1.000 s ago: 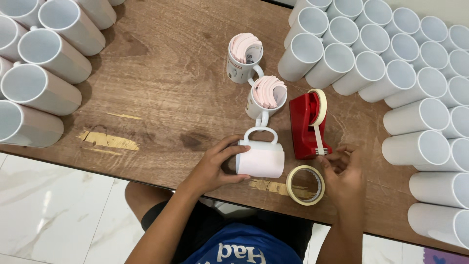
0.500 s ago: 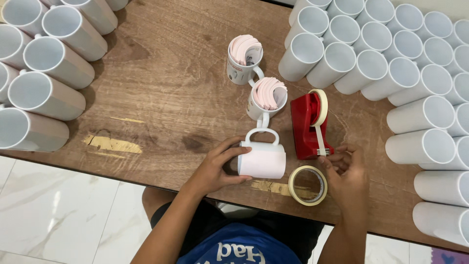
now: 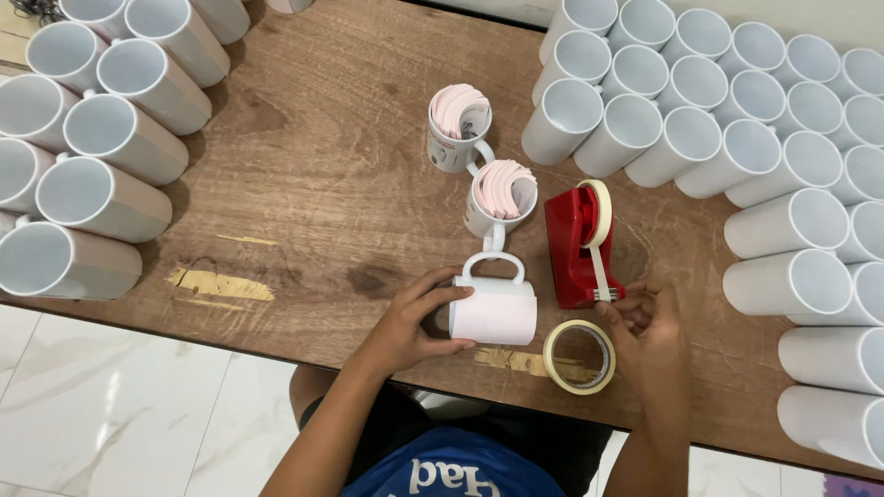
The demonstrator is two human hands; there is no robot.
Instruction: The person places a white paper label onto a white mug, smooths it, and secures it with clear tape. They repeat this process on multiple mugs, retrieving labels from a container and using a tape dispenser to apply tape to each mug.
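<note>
White mug (image 3: pixel 494 309) lies gripped by left hand (image 3: pixel 410 322); right hand (image 3: pixel 645 331) touches red tape dispenser (image 3: pixel 577 247).

Open tabletop (image 3: pixel 322 184) centre-left — mug rows (image 3: pixel 718 138) crowding both sides

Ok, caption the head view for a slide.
Left hand steadies a white ceramic mug lying sideways while right hand pulls tape from a red dispenser.

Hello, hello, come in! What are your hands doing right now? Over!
Left hand holding white mug on its side. Right hand pinching tape at red dispenser. Loose tape roll between hands; nothing blocking.
</note>
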